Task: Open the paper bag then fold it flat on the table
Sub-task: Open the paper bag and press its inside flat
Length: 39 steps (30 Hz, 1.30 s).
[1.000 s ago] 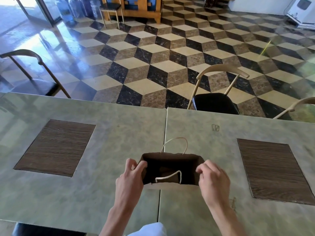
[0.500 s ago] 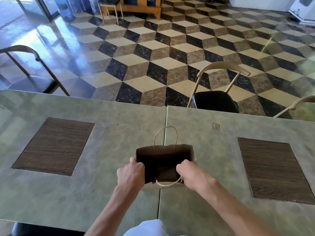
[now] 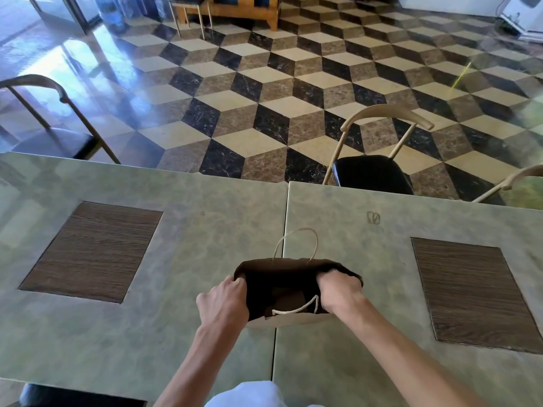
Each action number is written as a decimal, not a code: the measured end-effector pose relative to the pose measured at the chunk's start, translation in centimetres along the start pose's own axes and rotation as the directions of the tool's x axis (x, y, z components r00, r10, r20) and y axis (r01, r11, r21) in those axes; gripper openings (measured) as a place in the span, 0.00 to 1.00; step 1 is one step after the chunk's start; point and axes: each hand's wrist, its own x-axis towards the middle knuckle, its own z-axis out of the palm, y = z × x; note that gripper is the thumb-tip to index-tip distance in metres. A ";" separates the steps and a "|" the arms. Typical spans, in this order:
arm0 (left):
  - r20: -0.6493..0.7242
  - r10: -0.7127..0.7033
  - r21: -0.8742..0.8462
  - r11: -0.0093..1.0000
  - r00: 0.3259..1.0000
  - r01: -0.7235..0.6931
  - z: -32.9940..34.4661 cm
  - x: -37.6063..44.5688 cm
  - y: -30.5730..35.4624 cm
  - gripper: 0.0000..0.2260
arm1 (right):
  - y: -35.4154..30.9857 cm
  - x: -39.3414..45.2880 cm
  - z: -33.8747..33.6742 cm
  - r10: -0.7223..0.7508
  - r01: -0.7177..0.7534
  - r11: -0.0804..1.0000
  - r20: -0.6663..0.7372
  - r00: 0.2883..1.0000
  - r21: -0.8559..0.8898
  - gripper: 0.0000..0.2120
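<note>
A person's two hands are gripping a brown paper bag (image 3: 289, 320) standing open on the green bench (image 3: 188, 259) — the left hand (image 3: 223, 301) clamping its left rim, the right hand (image 3: 338, 292) clamping the right rim, fingers curling inside — while one rope handle (image 3: 295, 245) is arching up behind.

Bright daylight poured in from the upper left, w/ blue-white glare smeared across the glossy floor (image 3: 73, 63) by the glass door (image 3: 58, 13). Table (image 3: 182, 236) was evenly lit, soft sheen, barely any shadows. Inside of the paper bag (image 3: 282, 286) read near black. Wide-angle bend curved the edges; far corners went soft, slightly overexposed.
</note>
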 end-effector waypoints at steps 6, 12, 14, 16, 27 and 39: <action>-0.009 0.014 -0.046 0.999 1.000 -0.014 -0.1 -0.1 -0.4 0.17 | -0.8 0.9 0.8 -0.066 0.075 0.993 0.104 0.992 -0.087 0.32; 0.040 0.023 -0.201 0.979 0.999 -0.015 0.5 0.7 -2.1 0.27 | -0.8 0.6 1.0 -0.193 0.189 0.980 0.060 0.979 0.067 0.43; 0.034 0.043 -0.185 0.982 0.998 -0.036 0.7 0.9 -2.5 0.28 | -0.6 0.5 1.1 -0.204 0.197 0.969 0.036 0.978 0.147 0.44; 0.025 0.072 -0.144 0.987 0.997 -0.067 1.1 1.2 -2.8 0.30 | -0.6 0.6 1.6 -0.186 0.171 0.974 0.090 0.978 0.146 0.47; 0.130 0.134 -0.197 0.974 0.982 -0.107 0.5 3.3 -3.5 0.34 | -0.2 -2.2 -0.4 -0.162 0.180 0.910 -0.079 0.984 0.373 0.43; 0.245 0.120 -0.126 0.988 0.962 -0.091 -0.4 4.5 -2.6 0.44 | 5.0 -3.5 0.7 -0.010 0.186 0.935 -0.503 0.864 0.301 0.24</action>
